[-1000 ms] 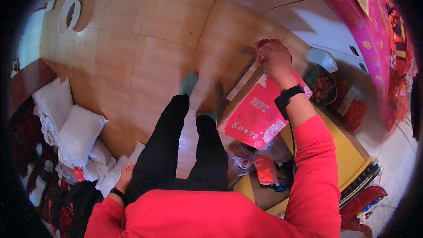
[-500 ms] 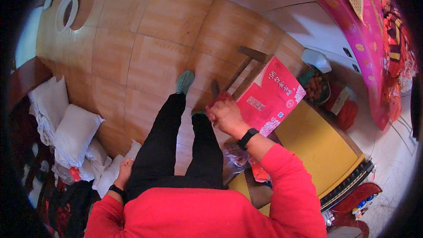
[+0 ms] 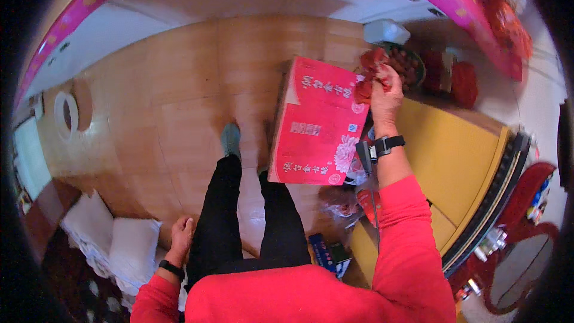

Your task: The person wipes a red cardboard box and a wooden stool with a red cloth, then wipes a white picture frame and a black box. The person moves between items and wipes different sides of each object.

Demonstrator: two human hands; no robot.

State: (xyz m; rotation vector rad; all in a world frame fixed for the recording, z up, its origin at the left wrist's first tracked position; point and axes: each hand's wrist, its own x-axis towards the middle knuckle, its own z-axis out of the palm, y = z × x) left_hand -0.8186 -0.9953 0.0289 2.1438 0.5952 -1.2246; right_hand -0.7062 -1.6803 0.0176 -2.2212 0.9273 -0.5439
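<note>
A crumpled red cloth [image 3: 372, 78] is bunched in my right hand [image 3: 387, 98], whose fingers are wrapped round it. That hand is at the right edge of a flat-topped red cardboard box [image 3: 317, 121] with pink flower prints, close to its far right corner. Part of the cloth overlaps the box's edge. What the box rests on is hidden beneath it. My left hand [image 3: 182, 236] hangs low beside my left leg, fingers curled in, with nothing seen in it.
A yellow cabinet top [image 3: 442, 149] stands to the right. Beyond the box are a basket of brownish round things [image 3: 406, 67] and a white container [image 3: 387, 32]. White pillows [image 3: 134, 248] lie at the left, with a white ring-shaped object [image 3: 66, 115] on the tiled floor farther off.
My right hand has carried the red cloth from the box's left side to its far right edge. The view has turned, and the left hand still hangs low.
</note>
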